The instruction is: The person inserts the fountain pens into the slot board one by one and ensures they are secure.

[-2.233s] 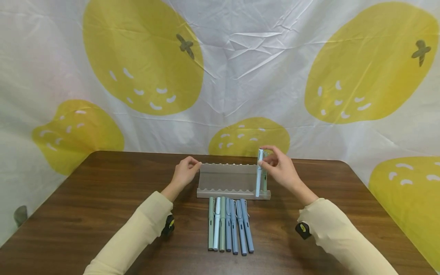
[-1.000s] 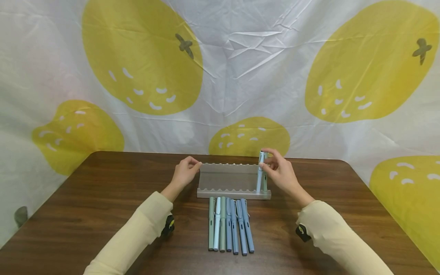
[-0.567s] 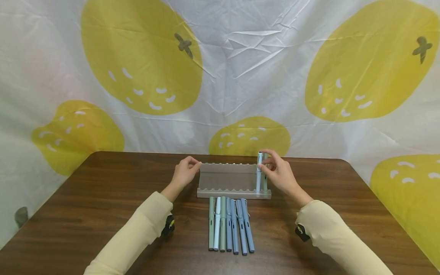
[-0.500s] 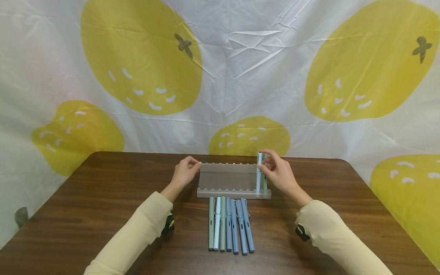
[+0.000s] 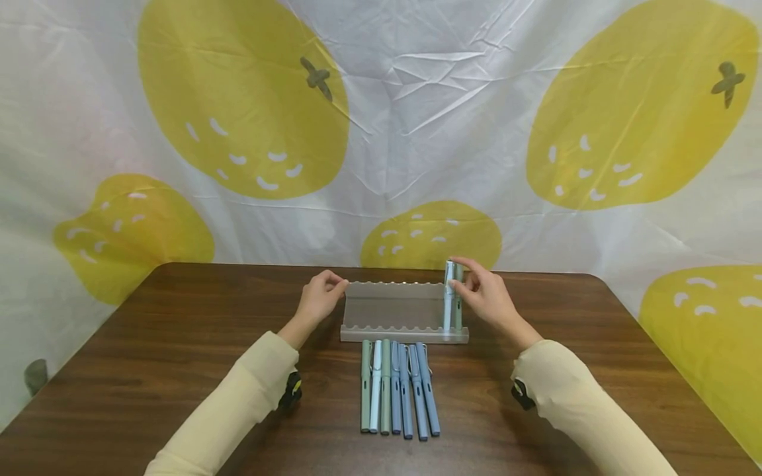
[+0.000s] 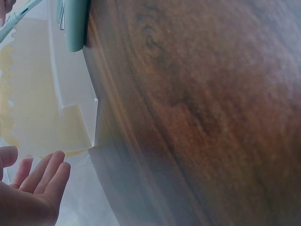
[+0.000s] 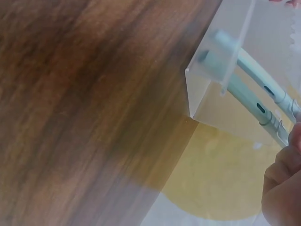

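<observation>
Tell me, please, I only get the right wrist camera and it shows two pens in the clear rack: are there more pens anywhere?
Observer: Yes, seven more pens lie side by side on the table, in front of the clear rack.
Operator: Wow! What colours are they?
Observer: From the person's left: green, pale blue, green, then four darker blue.
Operator: The held pale blue pen gets cut off in my picture. What's at its top?
Observer: In the head view, the index finger of the right hand reaches over to its top end.
</observation>
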The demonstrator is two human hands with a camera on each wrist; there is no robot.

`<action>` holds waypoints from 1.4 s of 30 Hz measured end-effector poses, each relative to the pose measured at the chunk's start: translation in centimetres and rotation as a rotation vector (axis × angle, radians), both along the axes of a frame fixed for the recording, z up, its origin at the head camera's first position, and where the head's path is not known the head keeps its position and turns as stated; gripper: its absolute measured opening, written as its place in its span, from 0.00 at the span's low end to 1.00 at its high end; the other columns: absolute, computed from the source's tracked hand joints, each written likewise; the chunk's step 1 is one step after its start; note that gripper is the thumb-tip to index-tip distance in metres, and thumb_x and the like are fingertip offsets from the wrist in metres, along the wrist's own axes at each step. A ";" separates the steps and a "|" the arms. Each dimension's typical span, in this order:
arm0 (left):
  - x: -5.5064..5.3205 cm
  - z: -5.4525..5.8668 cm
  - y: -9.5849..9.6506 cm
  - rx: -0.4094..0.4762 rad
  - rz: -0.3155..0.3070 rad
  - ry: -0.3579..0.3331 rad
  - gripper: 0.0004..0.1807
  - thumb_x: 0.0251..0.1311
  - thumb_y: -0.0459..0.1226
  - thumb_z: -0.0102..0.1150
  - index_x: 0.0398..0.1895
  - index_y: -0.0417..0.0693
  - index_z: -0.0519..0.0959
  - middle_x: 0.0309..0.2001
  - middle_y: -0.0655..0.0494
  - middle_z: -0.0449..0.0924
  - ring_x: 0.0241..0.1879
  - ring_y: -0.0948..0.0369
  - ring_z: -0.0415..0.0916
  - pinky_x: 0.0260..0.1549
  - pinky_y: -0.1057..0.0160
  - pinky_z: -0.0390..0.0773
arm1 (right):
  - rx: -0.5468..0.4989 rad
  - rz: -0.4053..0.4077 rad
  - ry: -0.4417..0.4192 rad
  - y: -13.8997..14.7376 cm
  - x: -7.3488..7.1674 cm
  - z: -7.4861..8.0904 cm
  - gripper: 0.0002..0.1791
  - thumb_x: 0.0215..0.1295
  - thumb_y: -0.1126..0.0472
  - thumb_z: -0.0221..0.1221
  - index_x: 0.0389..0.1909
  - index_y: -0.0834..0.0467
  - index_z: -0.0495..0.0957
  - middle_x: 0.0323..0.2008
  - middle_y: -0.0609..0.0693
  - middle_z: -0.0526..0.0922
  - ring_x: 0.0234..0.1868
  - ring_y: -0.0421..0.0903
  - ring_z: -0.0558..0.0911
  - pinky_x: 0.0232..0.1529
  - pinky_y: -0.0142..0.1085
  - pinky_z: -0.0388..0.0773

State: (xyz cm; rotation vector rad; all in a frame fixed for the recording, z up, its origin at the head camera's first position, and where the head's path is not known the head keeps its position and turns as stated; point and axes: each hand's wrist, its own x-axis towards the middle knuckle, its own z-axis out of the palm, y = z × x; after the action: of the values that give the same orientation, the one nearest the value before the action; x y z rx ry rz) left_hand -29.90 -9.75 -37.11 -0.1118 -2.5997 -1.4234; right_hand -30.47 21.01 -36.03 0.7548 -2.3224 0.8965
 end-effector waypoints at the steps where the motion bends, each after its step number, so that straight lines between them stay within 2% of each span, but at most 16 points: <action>1: 0.0 0.0 0.0 0.001 0.002 -0.003 0.12 0.60 0.41 0.51 0.36 0.39 0.74 0.34 0.47 0.78 0.36 0.54 0.76 0.36 0.55 0.72 | 0.003 0.003 -0.008 0.0 0.0 0.0 0.23 0.54 0.64 0.60 0.53 0.56 0.70 0.10 0.42 0.64 0.11 0.37 0.62 0.15 0.33 0.61; 15: -0.2 -0.4 -0.1 0.013 0.005 -0.002 0.11 0.59 0.40 0.52 0.35 0.39 0.74 0.33 0.47 0.79 0.36 0.54 0.77 0.36 0.55 0.72 | 0.049 0.016 -0.106 -0.2 -0.3 0.4 0.24 0.57 0.63 0.58 0.56 0.56 0.68 0.09 0.43 0.63 0.11 0.40 0.61 0.15 0.34 0.60; 27: 0.0 -0.2 -0.1 0.027 -0.002 -0.012 0.12 0.60 0.41 0.51 0.36 0.40 0.74 0.36 0.46 0.79 0.36 0.54 0.77 0.36 0.55 0.72 | 0.065 0.004 -0.116 -0.2 -0.6 0.4 0.23 0.58 0.63 0.58 0.56 0.56 0.68 0.09 0.42 0.63 0.11 0.40 0.62 0.15 0.34 0.60; 42: 0.0 -0.1 0.0 0.034 -0.008 -0.017 0.12 0.60 0.40 0.51 0.37 0.39 0.74 0.37 0.46 0.78 0.38 0.54 0.76 0.37 0.54 0.72 | 0.041 0.001 -0.136 -0.1 -0.4 0.7 0.25 0.58 0.62 0.58 0.57 0.58 0.67 0.09 0.44 0.64 0.11 0.40 0.62 0.16 0.35 0.61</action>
State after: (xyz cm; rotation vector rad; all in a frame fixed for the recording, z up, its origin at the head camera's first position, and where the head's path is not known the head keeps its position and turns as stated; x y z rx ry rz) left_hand -29.86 -9.78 -37.24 -0.1066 -2.5897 -1.4775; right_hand -30.87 20.86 -35.31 0.7326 -2.4663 0.9294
